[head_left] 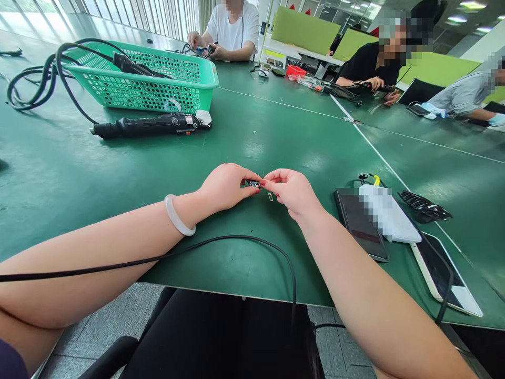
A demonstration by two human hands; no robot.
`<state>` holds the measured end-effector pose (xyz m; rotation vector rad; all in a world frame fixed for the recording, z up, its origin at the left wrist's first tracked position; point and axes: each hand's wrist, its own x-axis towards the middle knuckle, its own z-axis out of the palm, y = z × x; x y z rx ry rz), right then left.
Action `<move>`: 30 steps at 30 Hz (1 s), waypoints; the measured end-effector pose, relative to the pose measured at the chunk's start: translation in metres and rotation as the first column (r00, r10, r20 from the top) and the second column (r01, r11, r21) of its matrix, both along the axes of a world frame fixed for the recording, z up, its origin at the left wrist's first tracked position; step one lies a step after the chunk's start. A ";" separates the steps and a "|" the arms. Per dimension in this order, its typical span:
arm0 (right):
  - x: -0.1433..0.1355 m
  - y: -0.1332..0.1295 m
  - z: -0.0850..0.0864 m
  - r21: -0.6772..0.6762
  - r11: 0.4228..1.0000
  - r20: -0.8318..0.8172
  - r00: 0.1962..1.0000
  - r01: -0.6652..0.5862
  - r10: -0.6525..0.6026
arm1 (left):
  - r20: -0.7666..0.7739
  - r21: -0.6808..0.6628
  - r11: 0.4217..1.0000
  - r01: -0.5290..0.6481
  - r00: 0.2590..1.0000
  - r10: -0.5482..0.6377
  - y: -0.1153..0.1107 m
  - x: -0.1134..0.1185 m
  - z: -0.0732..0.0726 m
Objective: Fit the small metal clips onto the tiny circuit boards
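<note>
Between the thumb and fingers of my left hand [224, 185] is a small dark circuit board [253, 183] with tiny silvery parts. My right hand [291, 190] closes its fingertips in a pinch at the right end of that circuit board. The fingers cover part of it, so its full outline is hidden. Just below my right fingertips, a tiny pale rectangular frame [270, 197] lies flat on the green table [252, 142]. A white bangle [177, 216] circles my left wrist.
A black electric screwdriver [150, 125] lies before a green basket [142, 87] with black cables. A black cable [236, 237] crosses near the table's front edge. Right of me are a dark notebook [355, 216], sunglasses [425, 205] and a phone [445, 273]. Several people sit across the table.
</note>
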<state>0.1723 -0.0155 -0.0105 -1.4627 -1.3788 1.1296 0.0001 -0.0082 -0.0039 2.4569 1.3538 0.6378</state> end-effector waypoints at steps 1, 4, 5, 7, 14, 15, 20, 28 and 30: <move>0.002 0.001 0.000 0.012 1.000 -0.006 1.000 0.005 -0.005 | 0.003 -0.017 1.000 -0.002 1.000 0.002 0.000 0.000 0.000; 0.006 0.002 0.001 0.014 1.000 0.020 0.999 -0.028 0.028 | 0.013 -0.049 0.999 -0.006 1.000 0.007 -0.001 0.001 0.002; 0.007 0.002 0.001 0.003 0.999 0.042 0.998 -0.053 0.053 | 0.019 -0.053 0.999 -0.004 1.000 0.005 -0.001 0.001 0.002; 0.006 0.001 0.001 -0.012 0.996 0.095 0.991 -0.093 0.094 | 0.031 -0.056 0.998 0.003 1.000 -0.001 -0.002 0.000 0.003; 0.003 0.001 -0.004 -0.023 0.995 0.126 0.987 -0.098 0.100 | 0.052 -0.107 0.994 -0.008 0.999 0.014 -0.002 0.000 0.003; 0.003 0.001 -0.004 -0.024 0.995 0.126 0.987 -0.098 0.100 | 0.056 -0.113 0.994 -0.008 0.998 0.014 -0.002 0.000 0.003; 0.010 0.001 0.005 0.018 0.995 0.180 0.979 -0.095 0.090 | 0.126 -0.186 0.982 0.006 0.992 0.018 0.000 -0.001 0.000; 0.026 0.001 0.010 -0.036 0.986 0.639 0.754 -0.164 0.149 | 0.181 -0.265 0.964 0.000 0.982 0.050 0.005 -0.003 -0.006; 0.024 0.001 0.006 -0.032 0.981 0.669 0.725 -0.193 0.165 | 0.170 -0.259 0.966 0.004 0.985 0.041 0.004 -0.003 -0.006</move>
